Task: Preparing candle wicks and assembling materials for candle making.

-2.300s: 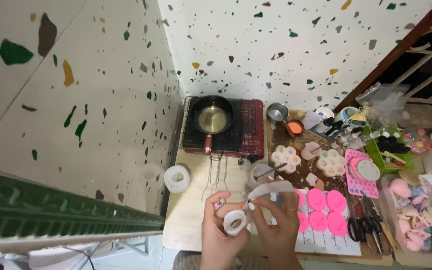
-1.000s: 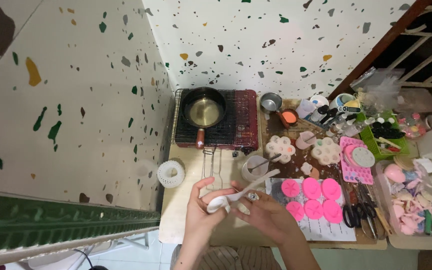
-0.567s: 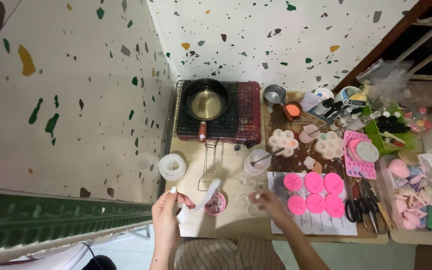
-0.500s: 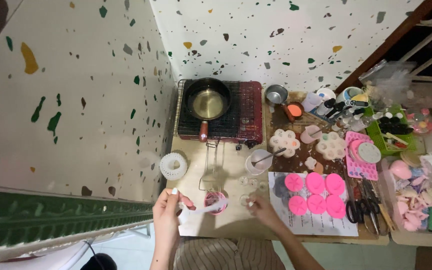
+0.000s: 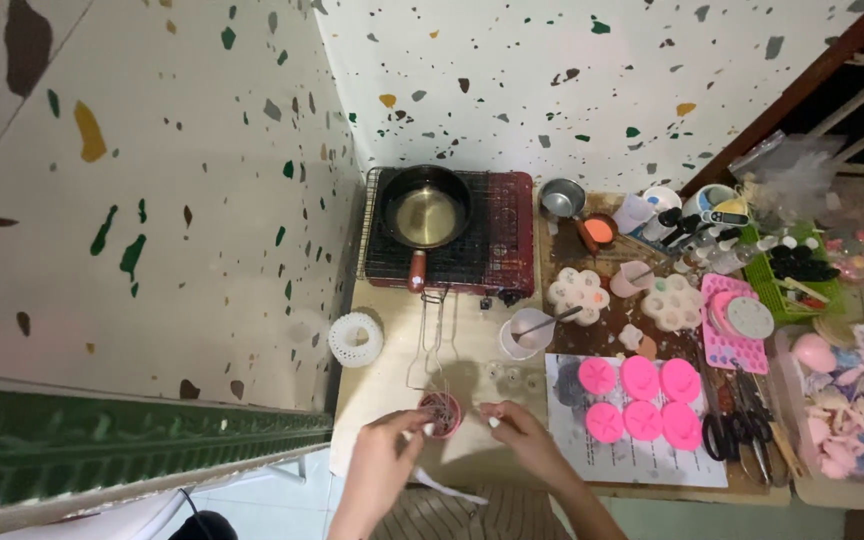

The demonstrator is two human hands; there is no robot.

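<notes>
Speckled terrazzo walls enclose a cluttered wooden bench (image 5: 392, 385). Small pink cup (image 5: 440, 412), round, dark tangled contents inside, sits at near edge. Left hand (image 5: 389, 455) pinches its rim; right hand (image 5: 517, 432) grasps a small white piece (image 5: 493, 421) just right of it.

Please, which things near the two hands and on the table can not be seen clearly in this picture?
- Head view: what lies inside the small pink cup is too small to tell; the left hand covers its near side.
- Whether the right hand pinches anything: too small and blurred.
- The white strip below the table edge: its upper end is hidden behind the left hand.
- The heap of pink pieces at the right: blurred.
</notes>
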